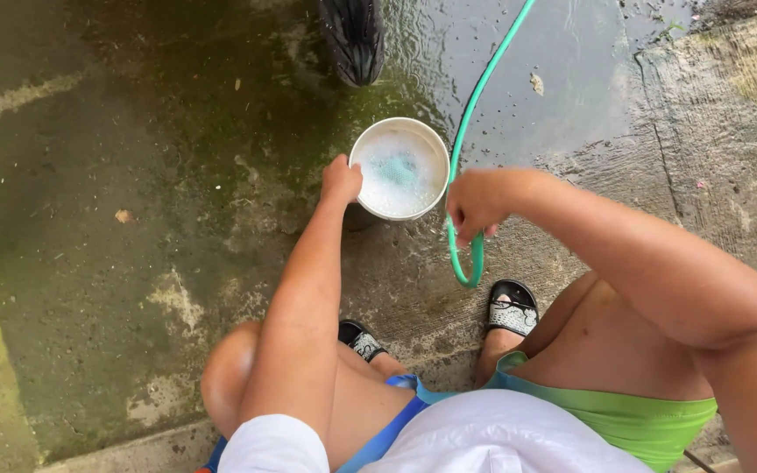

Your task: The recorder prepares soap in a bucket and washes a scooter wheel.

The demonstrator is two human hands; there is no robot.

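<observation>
A white bucket [370,144] stands on the wet concrete, full of foamy water with a blue-green sponge or cloth [399,168] floating in it. My left hand [341,180] grips the bucket's left rim. My right hand [475,203] is closed around a green garden hose [475,105] just right of the bucket. The hose bends in a loop [466,267] below my fist and runs off toward the top of the view.
A black tyre [354,37] touches the ground just beyond the bucket. The concrete floor [133,219] is wet, stained green, with a puddle at the top right. My feet in black patterned sandals [512,308] rest below the bucket.
</observation>
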